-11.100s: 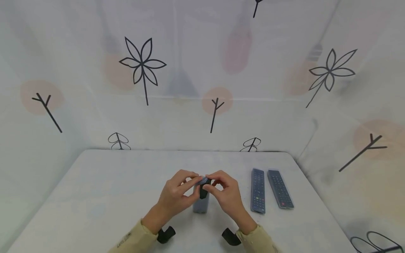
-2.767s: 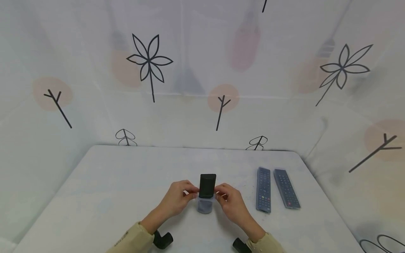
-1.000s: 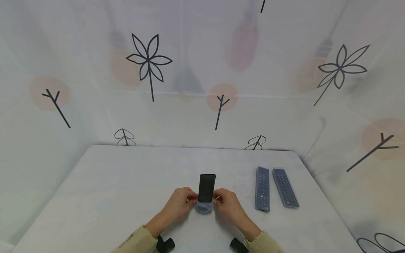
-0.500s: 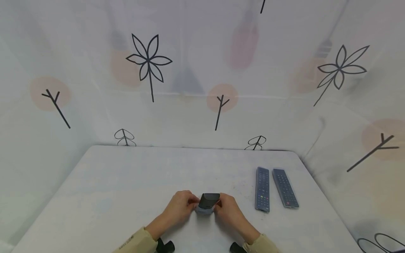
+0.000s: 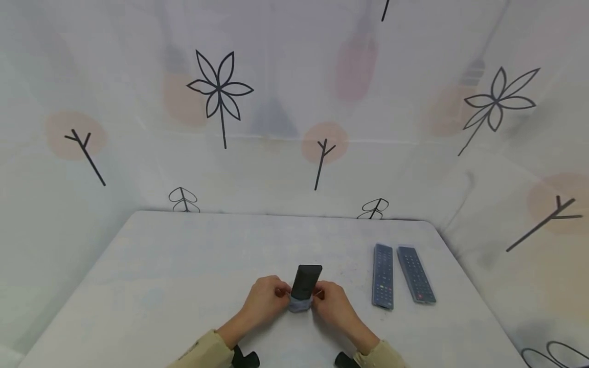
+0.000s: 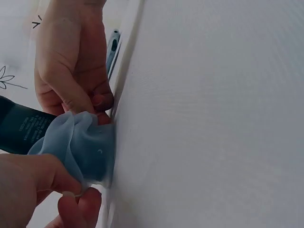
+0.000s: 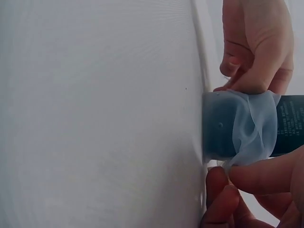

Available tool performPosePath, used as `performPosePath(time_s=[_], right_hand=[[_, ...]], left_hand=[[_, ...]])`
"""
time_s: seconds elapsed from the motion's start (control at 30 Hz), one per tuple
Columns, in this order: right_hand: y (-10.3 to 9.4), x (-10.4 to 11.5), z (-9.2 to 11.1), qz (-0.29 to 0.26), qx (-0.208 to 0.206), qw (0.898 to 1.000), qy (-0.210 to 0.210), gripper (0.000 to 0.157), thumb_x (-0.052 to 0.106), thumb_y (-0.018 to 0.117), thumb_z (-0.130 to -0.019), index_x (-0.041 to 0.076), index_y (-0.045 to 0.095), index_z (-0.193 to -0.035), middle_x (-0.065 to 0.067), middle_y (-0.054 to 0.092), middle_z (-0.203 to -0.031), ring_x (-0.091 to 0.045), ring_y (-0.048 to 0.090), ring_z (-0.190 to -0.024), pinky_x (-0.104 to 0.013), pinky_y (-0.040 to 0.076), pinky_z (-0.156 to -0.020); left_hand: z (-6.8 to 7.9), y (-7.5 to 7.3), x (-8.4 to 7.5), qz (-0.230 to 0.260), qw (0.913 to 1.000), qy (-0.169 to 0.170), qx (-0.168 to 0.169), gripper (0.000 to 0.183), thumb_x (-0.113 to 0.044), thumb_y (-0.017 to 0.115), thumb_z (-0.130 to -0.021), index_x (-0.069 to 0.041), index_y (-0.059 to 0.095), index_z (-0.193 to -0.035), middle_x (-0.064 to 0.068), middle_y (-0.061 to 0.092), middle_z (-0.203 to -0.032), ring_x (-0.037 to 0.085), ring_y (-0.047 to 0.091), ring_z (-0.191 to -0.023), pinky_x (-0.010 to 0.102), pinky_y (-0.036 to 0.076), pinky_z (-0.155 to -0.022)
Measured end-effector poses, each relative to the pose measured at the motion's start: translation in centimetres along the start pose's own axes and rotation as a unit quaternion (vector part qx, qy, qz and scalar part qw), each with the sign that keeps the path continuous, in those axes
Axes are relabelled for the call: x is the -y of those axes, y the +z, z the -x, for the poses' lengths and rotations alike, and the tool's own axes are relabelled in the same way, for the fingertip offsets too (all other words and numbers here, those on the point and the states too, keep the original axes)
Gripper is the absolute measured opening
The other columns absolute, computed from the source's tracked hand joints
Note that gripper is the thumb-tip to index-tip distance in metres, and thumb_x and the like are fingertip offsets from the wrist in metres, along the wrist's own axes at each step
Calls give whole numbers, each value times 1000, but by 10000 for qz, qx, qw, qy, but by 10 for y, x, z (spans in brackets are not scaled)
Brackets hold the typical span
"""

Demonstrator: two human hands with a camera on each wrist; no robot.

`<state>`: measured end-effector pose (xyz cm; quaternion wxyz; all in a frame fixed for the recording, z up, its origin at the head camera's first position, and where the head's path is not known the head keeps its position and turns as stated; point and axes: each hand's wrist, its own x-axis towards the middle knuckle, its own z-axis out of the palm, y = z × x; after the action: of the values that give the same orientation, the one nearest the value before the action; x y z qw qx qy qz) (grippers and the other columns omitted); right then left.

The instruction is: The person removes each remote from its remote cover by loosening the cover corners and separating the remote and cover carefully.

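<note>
A black remote control (image 5: 307,280) stands nearly upright on the table, leaning a little to the right. Small print shows on its back in the left wrist view. Around its lower end a translucent bluish silicone cover (image 6: 95,149) is bunched in folds. My left hand (image 5: 265,298) pinches the cover's edge on the left between thumb and fingers. On the other side my right hand (image 5: 332,302) pinches the opposite edge the same way. The remote's bottom end, seen dimly through the cover (image 7: 254,130), meets the tabletop.
Two more remotes in bluish covers, a nearer one (image 5: 383,276) and one farther right (image 5: 416,274), lie on the white table (image 5: 184,266). A patterned cloth (image 5: 276,168) hangs behind and at the sides. Black wrist mounts (image 5: 248,359) sit under both sleeves.
Earlier, both hands worked at the top of a longer stretch of cover. Since then the cover has become bunched low on the remote. The remote tipped half a second ago and is steeper now.
</note>
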<state>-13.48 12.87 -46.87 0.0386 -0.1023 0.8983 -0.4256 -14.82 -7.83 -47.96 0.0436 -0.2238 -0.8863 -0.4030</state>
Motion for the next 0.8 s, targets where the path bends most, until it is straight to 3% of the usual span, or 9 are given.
performPosePath(time_s=[0.3,0.5,0.67,0.8], right_hand=[[-10,5,5,-37,-145,9994,-302,24,-9,68,-85,2,71,-106,-6,69,-96,-20,66,-83,-32,54,-69],[-25,18,9,-16,-949,9950,-308,21,-1,71,-89,9,71,-107,-3,69,-104,-20,66,-93,-33,55,-75],[-37,36,12,-517,-1648,9846,-273,20,10,69,-95,13,71,-114,1,69,-109,-17,65,-98,-32,55,-80],[-41,51,19,-893,-1853,9777,-434,24,17,69,-96,17,69,-120,5,67,-115,-15,64,-103,-28,55,-80]], left_hand=[[0,3,-4,-155,9996,1,-230,14,-1,72,-71,-10,79,-79,-10,56,-69,2,49,-62,21,42,-56],[0,3,-6,-220,9996,-79,-152,14,0,70,-71,-10,78,-78,-10,56,-69,2,48,-61,21,42,-56],[0,2,-6,-214,9995,-136,-172,14,0,71,-71,-10,78,-78,-12,54,-69,2,48,-61,22,42,-56],[0,2,-8,-257,9993,-126,-220,13,-1,71,-71,-10,78,-77,-12,53,-68,2,47,-61,22,41,-55]])
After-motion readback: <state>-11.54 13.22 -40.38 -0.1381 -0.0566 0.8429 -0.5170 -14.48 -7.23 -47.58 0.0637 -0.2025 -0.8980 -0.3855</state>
